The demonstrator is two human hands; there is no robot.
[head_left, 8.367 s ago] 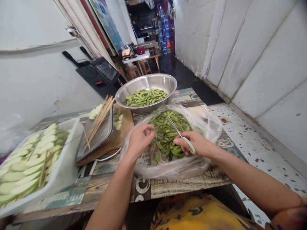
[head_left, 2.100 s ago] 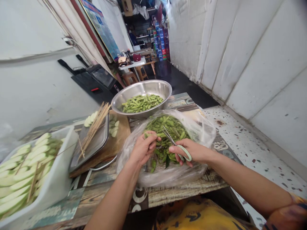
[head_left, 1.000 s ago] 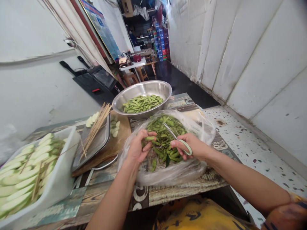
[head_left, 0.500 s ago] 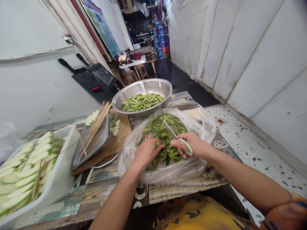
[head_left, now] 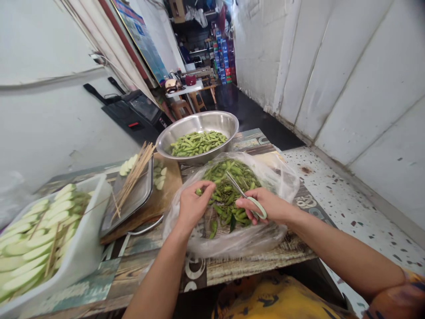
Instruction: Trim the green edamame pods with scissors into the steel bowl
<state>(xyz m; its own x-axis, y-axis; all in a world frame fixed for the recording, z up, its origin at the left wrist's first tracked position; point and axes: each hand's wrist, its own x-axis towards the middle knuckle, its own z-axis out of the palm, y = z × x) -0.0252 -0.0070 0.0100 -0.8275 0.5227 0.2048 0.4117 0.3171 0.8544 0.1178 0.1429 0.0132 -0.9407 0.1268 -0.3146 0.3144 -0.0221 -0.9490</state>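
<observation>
Green soybean pods (head_left: 237, 170) lie heaped in an open clear plastic bag (head_left: 179, 221) on the table. Over the left side of the heap, my left hand (head_left: 193, 204) is closed, and a bit of a green pod (head_left: 198, 192) shows between its fingers. My right hand (head_left: 270, 206) is wrapped round the pale green handles of a pair of scissors (head_left: 236, 182). Their metal blades point away and to the left above the pods. Just beyond the bag, a steel basin (head_left: 229, 122) contains more loose pods.
At left stands a white tub (head_left: 94, 199) of sliced pale green vegetable on sticks. Bamboo skewers (head_left: 134, 181) rest across a metal tray (head_left: 146, 188) on a wooden board (head_left: 172, 177). The patterned table (head_left: 133, 270) ends before my lap; a wall runs along the right.
My left hand has lifted out of the pods and moved left and slightly away from me, a pod in its fingers. My right hand keeps the scissors almost in place.
</observation>
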